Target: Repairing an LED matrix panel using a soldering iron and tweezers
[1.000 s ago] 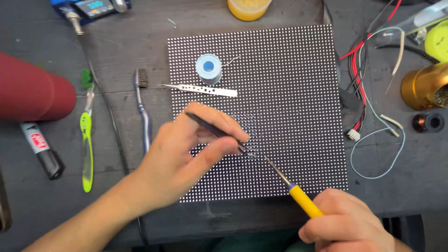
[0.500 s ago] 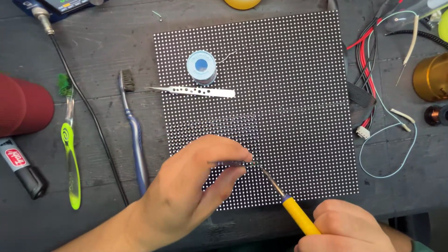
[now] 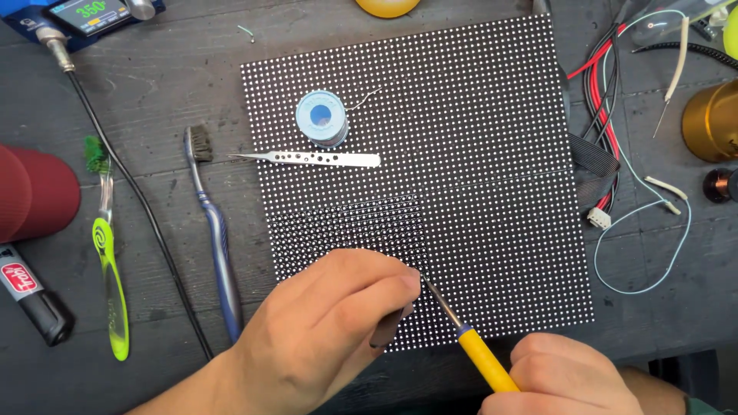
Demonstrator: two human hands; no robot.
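A dark wooden table fills the view, and on it lies a large black LED panel studded with rows of white dots, reaching from the centre toward 1 o'clock. At 9 o'clock sits a dark red rounded object (cut off by the edge). The left hand rests at 6 o'clock on the panel's lower edge, its grip pressed together with thumb and forefinger pinched on something too small to make out. The right hand at 5 o'clock has its grip closed around the yellow-handled soldering iron, whose metal tip meets the panel just beside the left forefinger. A blue toothbrush lies at 8 o'clock beside a green toothbrush, with a black cable running between them. Red, black and white wires trail at 3 o'clock near a gold cylinder. Silver tweezers lie on the panel at 11 o'clock, just below a small solder spool. A black marker lies at 8 o'clock.
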